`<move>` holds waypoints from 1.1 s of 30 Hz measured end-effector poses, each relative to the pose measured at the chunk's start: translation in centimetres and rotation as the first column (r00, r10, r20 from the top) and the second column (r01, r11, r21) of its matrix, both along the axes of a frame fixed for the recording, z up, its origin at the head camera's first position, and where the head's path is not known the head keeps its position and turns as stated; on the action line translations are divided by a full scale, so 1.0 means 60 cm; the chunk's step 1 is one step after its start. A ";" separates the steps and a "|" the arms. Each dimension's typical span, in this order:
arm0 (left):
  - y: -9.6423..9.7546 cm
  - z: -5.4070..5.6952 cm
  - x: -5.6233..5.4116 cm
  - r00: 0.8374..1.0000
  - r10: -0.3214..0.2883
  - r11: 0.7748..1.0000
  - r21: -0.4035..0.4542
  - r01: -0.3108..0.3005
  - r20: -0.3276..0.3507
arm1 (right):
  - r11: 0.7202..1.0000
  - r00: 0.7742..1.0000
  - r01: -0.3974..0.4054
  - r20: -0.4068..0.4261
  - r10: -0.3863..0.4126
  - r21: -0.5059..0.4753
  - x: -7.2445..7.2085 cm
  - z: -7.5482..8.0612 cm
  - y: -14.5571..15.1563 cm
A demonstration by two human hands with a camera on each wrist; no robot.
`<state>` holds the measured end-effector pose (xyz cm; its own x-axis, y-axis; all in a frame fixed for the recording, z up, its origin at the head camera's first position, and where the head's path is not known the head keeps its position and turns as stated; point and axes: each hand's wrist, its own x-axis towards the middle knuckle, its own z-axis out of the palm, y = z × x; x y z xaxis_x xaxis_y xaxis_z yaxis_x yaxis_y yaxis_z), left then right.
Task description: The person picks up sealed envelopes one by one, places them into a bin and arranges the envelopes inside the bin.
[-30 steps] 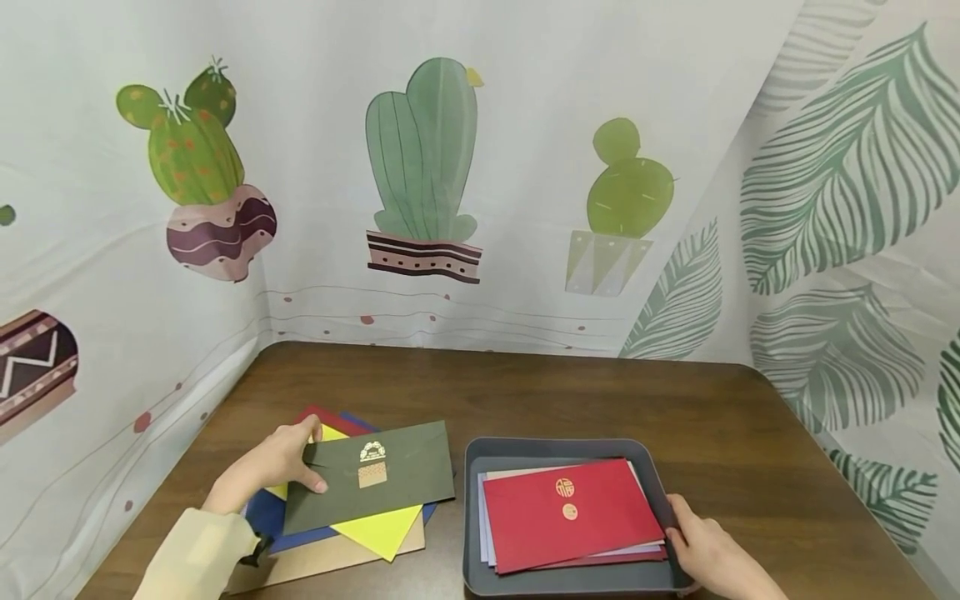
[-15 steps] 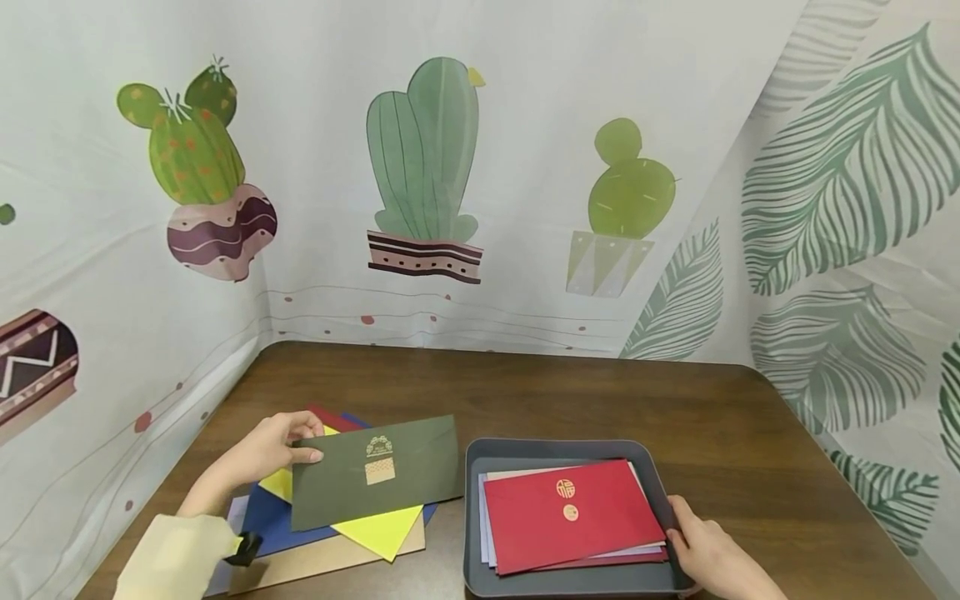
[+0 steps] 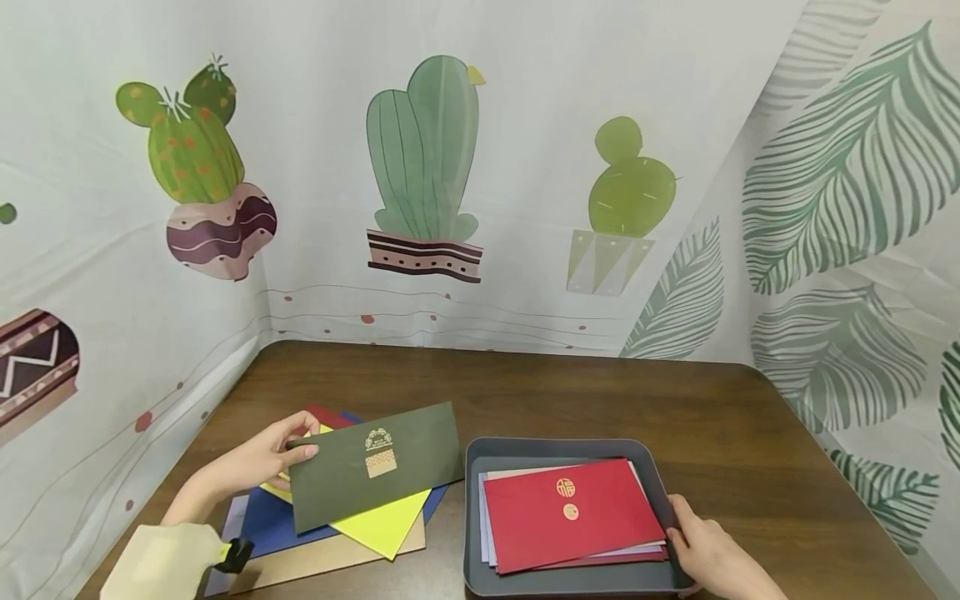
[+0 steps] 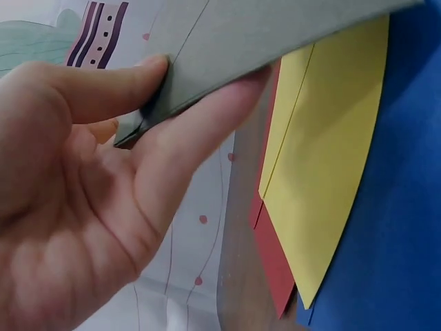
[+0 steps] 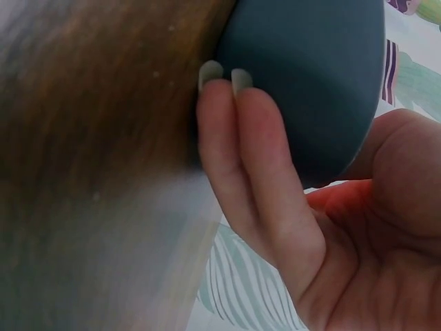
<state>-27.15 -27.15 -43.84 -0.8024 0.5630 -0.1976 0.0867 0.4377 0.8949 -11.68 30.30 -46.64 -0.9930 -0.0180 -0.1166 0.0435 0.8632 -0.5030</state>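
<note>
My left hand (image 3: 272, 452) pinches the left end of a dark green envelope (image 3: 337, 487) with gold print. In the left wrist view the thumb lies on one face of the green envelope (image 4: 234, 41) and fingers are behind it. The envelope is raised and tilted over a loose pile: a yellow envelope (image 3: 390, 523), a blue envelope (image 3: 273, 527), a tan envelope (image 3: 337, 557) and a red envelope (image 3: 324, 417). My right hand (image 3: 708, 543) grips the right wall of a dark grey tray (image 3: 555, 451). Its fingers press the tray's outside (image 5: 303, 83) in the right wrist view.
Inside the tray lies a stack of envelopes, a red one with gold marks (image 3: 525, 521) on top and paler ones beneath. The tray stands right of the pile on a brown wooden table (image 3: 525, 387). A white curtain (image 3: 525, 167) with printed cacti hangs behind.
My left hand has taken the green envelope by its left end, lifted it off the pile and tilted it. The left forearm has shifted left. My right hand and the tray have stayed put.
</note>
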 end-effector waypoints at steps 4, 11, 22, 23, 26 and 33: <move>-0.004 -0.001 0.002 1.000 0.002 1.000 -0.003 -0.002 -0.001 | 1.000 1.000 -0.002 0.018 0.002 -0.017 0.001 -0.003 0.002; -0.013 -0.011 -0.001 0.999 -0.028 0.996 0.080 0.030 -0.017 | 1.000 1.000 -0.003 0.011 0.004 -0.017 0.001 -0.005 0.002; -0.016 0.001 0.002 0.990 -0.048 0.987 0.144 0.067 -0.132 | 1.000 1.000 0.007 -0.001 -0.007 0.004 0.002 0.000 0.000; -0.016 0.002 0.002 0.991 -0.052 0.987 0.147 0.069 -0.121 | 1.000 1.000 0.007 -0.003 -0.007 0.007 0.002 0.000 0.000; -0.017 0.004 0.004 0.994 -0.054 0.986 0.153 0.068 -0.090 | 1.000 1.000 0.004 -0.004 -0.004 0.007 0.002 0.000 0.000; -0.025 0.003 0.003 0.992 -0.050 0.987 0.146 0.067 -0.120 | 1.000 1.000 0.000 -0.005 0.000 0.013 0.002 0.000 0.000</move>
<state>-26.97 -28.63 -43.66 -0.7798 0.6258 -0.0155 0.2149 0.2909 0.9323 -11.55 30.29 -46.64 -0.9936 -0.0164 -0.1116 0.0409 0.8699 -0.4916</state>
